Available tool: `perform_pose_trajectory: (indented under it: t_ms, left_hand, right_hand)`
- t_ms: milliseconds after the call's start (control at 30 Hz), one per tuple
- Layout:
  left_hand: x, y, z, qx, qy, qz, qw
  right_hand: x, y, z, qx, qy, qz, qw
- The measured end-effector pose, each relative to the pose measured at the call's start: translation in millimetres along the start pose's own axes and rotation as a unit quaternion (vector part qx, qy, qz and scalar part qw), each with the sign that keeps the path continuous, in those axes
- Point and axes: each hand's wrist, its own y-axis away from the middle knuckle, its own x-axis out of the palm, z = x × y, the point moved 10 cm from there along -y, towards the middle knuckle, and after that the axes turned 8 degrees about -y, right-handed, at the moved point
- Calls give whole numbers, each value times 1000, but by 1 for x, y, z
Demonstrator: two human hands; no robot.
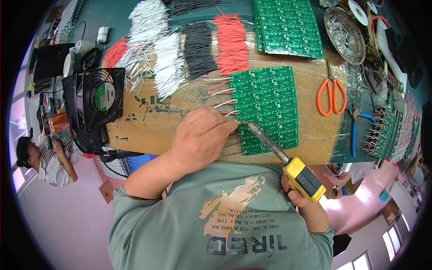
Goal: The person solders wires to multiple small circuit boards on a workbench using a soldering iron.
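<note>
A green circuit board panel lies on the brown work surface in front of me. White and red wires stick out from its left edge. At that edge, the fingertips of my left hand are pinched together on a thin wire, mostly hidden by the fingers. My right hand grips a soldering gun with a yellow and black handle. Its metal tip reaches up and left to the board, right beside my left fingertips, touching or nearly touching there.
Beyond the panel lie bundles of white wires, black wires and red wires, plus stacked boards. A fan stands left. Orange-handled scissors, blue-handled cutters, a metal dish and wired boards are right. Another person sits far left.
</note>
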Motion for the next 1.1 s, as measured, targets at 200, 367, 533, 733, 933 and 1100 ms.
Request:
perform_pose_trajectory:
  t_ms: [200, 367, 533, 733, 933, 1100]
  left_hand:
    - [0, 1, 0, 1, 1, -2, 1000]
    - [0, 1, 0, 0, 3, -4, 1000]
    - [0, 0, 0, 3, 4, -3, 1000]
    - [1, 1, 0, 3, 2, -7, 1000]
    - [-1, 0, -3, 4, -14, -15, 1000]
    - [-5, 0, -7, 3, -28, -8, 1000]
  right_hand:
    - [-1, 0, 0, -1, -9, -11, 1000]
    - [-2, 4, -6, 2, -5, 1, 1000]
    - [-6, 9, -5, -38, -104, -33, 993]
    - [-7, 11, 0, -44, -136, -45, 989]
    - [-8, 19, -4, -36, -130, -43, 990]
    - [-13, 22, 0, -20, -125, -57, 990]
